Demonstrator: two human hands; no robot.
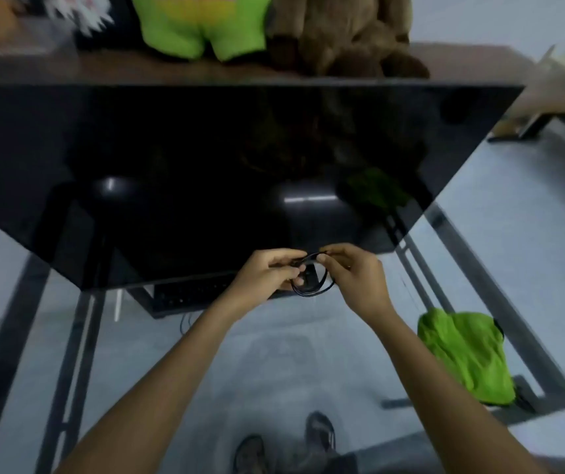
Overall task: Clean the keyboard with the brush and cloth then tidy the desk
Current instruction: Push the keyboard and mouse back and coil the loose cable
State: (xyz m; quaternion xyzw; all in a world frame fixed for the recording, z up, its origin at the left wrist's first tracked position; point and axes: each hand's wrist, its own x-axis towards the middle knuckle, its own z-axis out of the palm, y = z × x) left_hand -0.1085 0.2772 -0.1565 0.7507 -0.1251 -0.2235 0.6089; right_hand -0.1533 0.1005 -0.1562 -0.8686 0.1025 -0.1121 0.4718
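Note:
Both hands meet in front of me above the desk. My left hand (267,271) and my right hand (352,271) each pinch a thin black cable (311,289), which hangs between them in a small loop. A black keyboard (188,295) lies just left of my hands, mostly hidden under the lower edge of a large dark glossy panel (205,159). A crumpled green cloth (465,357) lies to the right of my right forearm. I see no brush.
A green plush toy (205,25) and a brown plush toy (346,39) stand on a brown shelf (110,68) behind the dark panel. Dark desk-frame bars (69,336) run at left and right. My feet (320,432) show below on the pale floor.

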